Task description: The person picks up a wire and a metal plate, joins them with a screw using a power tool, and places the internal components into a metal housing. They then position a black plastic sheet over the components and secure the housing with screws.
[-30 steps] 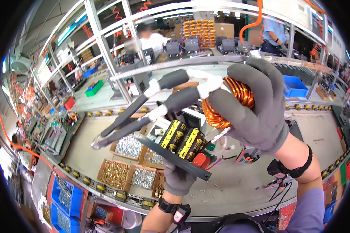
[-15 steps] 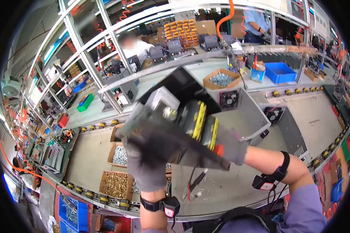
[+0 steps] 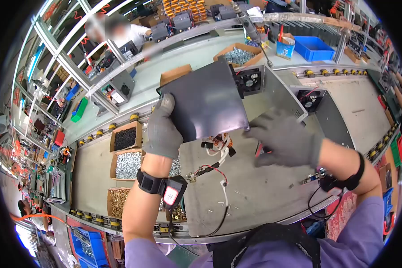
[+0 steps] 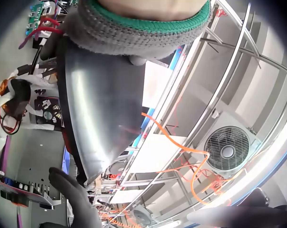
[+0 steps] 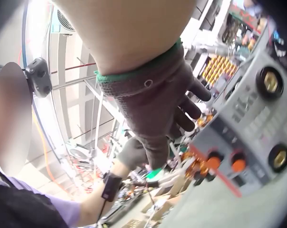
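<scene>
My gloved left hand [image 3: 163,129] grips the left edge of a smooth dark panel [image 3: 205,100], its thumb over the top face. The panel hangs tilted above the worktable. Below its lower edge show white-sleeved wires [image 3: 219,156] and part of a copper coil [image 3: 219,142]. My right hand [image 3: 286,138], blurred, is beside the panel's lower right corner with fingers spread and nothing held. In the right wrist view that hand's fingers extend near a grey front plate [image 5: 257,118] with orange knobs. A grey metal housing [image 3: 281,91] with a fan [image 3: 249,81] stands behind the panel.
Cardboard boxes of black screws [image 3: 125,138], silver screws [image 3: 128,165] and brass parts [image 3: 118,201] line the left side. Another housing with a fan [image 3: 310,100] stands at right. A power screwdriver [image 3: 250,29] hangs above. Loose cable [image 3: 223,192] and small pins lie in front.
The assembly with yellow-and-black parts has been turned over, so the dark panel now faces up. My left hand has shifted to its left edge; the right hand has come off the assembly.
</scene>
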A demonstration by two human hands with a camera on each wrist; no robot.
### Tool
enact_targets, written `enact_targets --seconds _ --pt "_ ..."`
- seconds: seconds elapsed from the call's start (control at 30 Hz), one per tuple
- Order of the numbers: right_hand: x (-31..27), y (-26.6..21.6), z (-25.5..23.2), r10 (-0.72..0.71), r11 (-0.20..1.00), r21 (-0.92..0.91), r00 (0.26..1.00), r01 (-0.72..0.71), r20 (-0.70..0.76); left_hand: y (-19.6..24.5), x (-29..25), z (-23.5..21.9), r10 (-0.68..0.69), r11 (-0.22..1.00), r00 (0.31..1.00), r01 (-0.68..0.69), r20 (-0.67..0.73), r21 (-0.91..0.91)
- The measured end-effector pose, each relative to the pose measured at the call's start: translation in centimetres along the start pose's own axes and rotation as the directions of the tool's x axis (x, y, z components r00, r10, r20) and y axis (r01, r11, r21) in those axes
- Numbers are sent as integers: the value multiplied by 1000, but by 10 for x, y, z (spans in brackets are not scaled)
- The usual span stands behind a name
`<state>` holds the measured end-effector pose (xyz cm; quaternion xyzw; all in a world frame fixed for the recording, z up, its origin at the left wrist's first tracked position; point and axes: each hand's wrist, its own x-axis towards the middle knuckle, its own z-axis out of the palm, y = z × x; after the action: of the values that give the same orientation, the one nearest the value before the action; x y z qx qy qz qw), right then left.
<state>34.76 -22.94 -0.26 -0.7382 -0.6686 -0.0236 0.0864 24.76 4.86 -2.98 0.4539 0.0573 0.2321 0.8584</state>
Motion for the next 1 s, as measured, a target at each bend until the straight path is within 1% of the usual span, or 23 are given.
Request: enact_targets --seconds 0.07,0.1,0.17,0.2,0.27,0.3,0.33,0.37,0.43,0.5,0.53,0.57,0.6,0.63,0.7,0.73,0.77,0.83,0.87,0.9,0.93,0.97,1.0 --pt "-22 33 -6 14 978 -211 998 -1 62 -8 11 0 -36 999 999 36 -16 -5" --pt "-31 46 -1 19 980 -201 997 -4 70 -13 17 1 -61 998 998 61 -25 -9" --pt "-45 68 16 171 981 -121 966 -149 193 -18 25 8 -108 994 993 108 -51 -8" --pt "-46 68 22 92 986 -147 994 -83 61 -22 30 9 -146 989 987 145 -61 -13" --pt "-50 59 27 109 983 -157 993 -100 53 -29 39 13 -185 983 981 184 -64 -22" --pt "-49 50 28 122 979 -169 992 -113 42 -33 44 16 -210 977 968 211 -135 -5" --pt "-49 43 30 88 982 -170 996 -82 25 -38 48 19 -231 971 951 238 -206 9" --pt "-46 34 30 96 981 -173 995 -89 29 -41 53 21 -237 970 951 243 -200 4" --pt "-39 16 26 85 995 -69 984 -74 158 -44 62 24 -302 953 942 303 -150 -17" --pt "-36 2 34 63 997 -49 981 -54 186 -47 70 30 -325 946 938 325 -119 -19" --pt "-33 -2 36 36 999 -21 977 -32 208 -48 75 36 -352 928 916 369 -192 56" --pt "-32 -3 35 41 999 -21 977 -37 210 -50 81 40 -373 900 889 416 -265 130" --pt "-31 -4 32 40 999 -19 974 -37 224 -51 85 46 -453 867 855 488 -254 98" --pt "-30 -5 31 42 999 -17 970 -39 238 -53 84 51 -458 864 853 493 -249 100" --pt "-29 -6 32 50 999 -30 965 -44 258 -59 77 64 -527 813 814 567 -245 132" --pt "-30 -6 32 47 998 -40 960 -38 278 -65 74 63 -520 810 829 555 -206 192" --pt "-31 -6 33 55 998 -42 959 -45 279 -71 77 61 -524 808 828 557 -200 192" --pt "-33 -5 36 31 999 -49 970 -19 242 -83 83 52 -628 701 726 684 -281 202" --pt "-34 -5 37 35 999 -49 969 -23 245 -88 91 41 -632 685 739 674 -233 277" --pt "-34 -4 39 16 1000 -19 980 -12 198 -100 107 14 -635 684 737 675 -231 276" --pt "-33 -3 40 -5 1000 9 988 4 151 -116 126 -19 -509 703 853 336 114 627" --pt "-32 -3 42 -6 1000 8 988 5 153 -124 138 -34 -425 631 769 -128 479 765" --pt "-29 -5 43 -8 1000 2 991 7 130 -125 144 -27 -388 511 687 -395 614 764"
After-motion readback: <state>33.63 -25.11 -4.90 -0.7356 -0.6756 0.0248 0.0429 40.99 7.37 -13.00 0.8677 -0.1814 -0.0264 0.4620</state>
